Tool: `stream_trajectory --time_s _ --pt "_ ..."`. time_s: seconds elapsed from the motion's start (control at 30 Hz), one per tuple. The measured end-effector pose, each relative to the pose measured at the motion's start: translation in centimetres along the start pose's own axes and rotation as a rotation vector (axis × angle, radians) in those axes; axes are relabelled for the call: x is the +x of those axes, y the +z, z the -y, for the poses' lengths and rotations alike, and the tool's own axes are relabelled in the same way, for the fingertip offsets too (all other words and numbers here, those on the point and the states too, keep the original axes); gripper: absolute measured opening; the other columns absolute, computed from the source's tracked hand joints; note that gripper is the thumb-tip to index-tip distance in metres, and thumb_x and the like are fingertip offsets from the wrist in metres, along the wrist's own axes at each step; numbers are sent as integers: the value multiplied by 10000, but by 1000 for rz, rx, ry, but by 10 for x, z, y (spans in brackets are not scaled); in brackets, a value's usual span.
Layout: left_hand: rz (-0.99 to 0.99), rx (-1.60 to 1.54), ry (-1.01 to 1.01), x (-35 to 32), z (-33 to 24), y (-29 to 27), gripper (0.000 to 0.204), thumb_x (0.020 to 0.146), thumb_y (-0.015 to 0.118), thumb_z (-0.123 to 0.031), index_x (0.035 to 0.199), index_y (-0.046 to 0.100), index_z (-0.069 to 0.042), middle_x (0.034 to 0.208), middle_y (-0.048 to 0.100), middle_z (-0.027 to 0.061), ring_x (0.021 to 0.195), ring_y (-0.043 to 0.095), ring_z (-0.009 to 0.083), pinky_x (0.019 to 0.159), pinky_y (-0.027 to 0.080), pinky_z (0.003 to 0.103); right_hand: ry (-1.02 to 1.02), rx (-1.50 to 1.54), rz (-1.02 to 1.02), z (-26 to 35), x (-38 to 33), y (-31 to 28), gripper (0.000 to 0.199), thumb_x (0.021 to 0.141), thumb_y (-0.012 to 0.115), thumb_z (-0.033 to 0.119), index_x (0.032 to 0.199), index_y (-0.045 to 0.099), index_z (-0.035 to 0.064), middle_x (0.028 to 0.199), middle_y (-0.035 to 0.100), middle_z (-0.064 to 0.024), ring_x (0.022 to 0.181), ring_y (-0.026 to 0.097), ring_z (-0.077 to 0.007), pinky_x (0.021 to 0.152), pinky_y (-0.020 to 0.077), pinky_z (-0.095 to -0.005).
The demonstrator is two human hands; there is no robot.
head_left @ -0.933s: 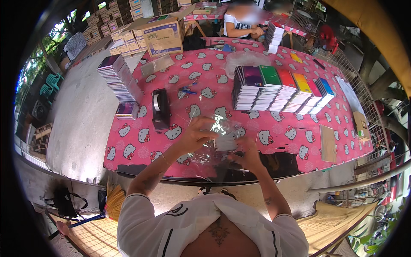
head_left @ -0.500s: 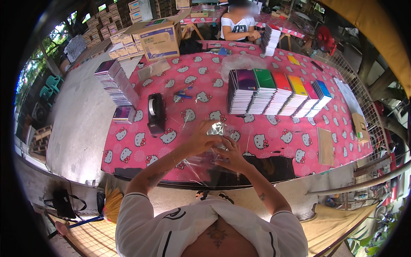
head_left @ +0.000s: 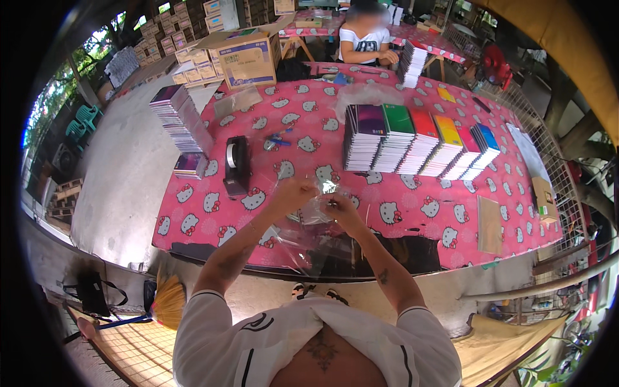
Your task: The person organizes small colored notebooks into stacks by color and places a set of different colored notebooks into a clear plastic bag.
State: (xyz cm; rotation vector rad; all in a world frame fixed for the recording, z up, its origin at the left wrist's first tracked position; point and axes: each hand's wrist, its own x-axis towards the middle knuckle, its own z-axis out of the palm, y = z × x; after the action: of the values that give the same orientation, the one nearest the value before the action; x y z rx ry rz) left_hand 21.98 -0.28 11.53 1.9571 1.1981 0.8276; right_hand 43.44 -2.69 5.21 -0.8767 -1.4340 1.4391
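My left hand (head_left: 295,195) is closed, its fingers pinching the edge of a clear plastic bag or sheet (head_left: 309,222) above the near middle of the table. Opposite it, my right hand (head_left: 342,210) pinches the same plastic, which glints between the hands. Thin, transparent folds hang toward the table's front edge, so the plastic's exact shape cannot be made out. Left of my hands stands a black tape dispenser (head_left: 236,169) with a roll in it. Beyond my right hand, spiral notebooks (head_left: 369,138) stand in several colour-sorted stacks: purple, green, red, yellow, pink and blue.
A tall notebook stack (head_left: 184,122) rises at the table's left edge. An open cardboard box (head_left: 248,61) sits at the far left corner. Blue-handled cutters (head_left: 278,140) lie behind the dispenser. A brown board (head_left: 490,224) lies at right. Across the table sits a person (head_left: 364,45).
My hands have drawn apart a little and closed into pinches on the plastic. Across the table, the person's hands have shifted. The view has moved slightly.
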Motion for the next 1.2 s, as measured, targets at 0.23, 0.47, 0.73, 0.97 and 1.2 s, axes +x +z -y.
stream_trajectory --time_s 0.23,0.47,0.73,0.97,1.2 --pt "-112 469 35 -5 -48 -6 85 820 707 -115 859 726 -41 821 718 144 752 708 305 681 558 365 144 -5 44 25 0 7 281 925 697 140 1167 612 25 701 538 15 427 463 -53 363 317 -243" --pt "-268 -106 76 2 -72 -6 202 848 681 -60 1043 700 -11 895 727 115 829 714 192 742 560 326 -421 -472 2 17 26 -8 375 871 771 224 1145 615 22 977 658 -78 671 628 -128 589 494 -275" --pt "106 -355 -172 -38 20 -1 338 893 689 -85 1207 666 40 969 721 94 897 671 138 747 528 298 -111 -305 202 53 38 -1 509 772 863 312 1146 628 61 1258 589 -116 1150 576 -223 973 453 -381" --pt "-79 -127 116 -53 -5 8 318 923 678 -154 1202 674 -1 1170 691 140 1018 670 253 828 527 359 -280 -645 387 89 -4 2 627 770 847 307 1288 569 89 1426 500 -168 1318 487 -338 1058 428 -433" --pt "-144 608 454 -65 -33 10 455 879 722 -241 1300 614 -105 1312 600 176 1241 551 343 949 472 476 -457 -695 116 52 -31 9 455 882 694 79 1321 575 76 1187 661 -180 1131 618 -365 1012 484 -439"
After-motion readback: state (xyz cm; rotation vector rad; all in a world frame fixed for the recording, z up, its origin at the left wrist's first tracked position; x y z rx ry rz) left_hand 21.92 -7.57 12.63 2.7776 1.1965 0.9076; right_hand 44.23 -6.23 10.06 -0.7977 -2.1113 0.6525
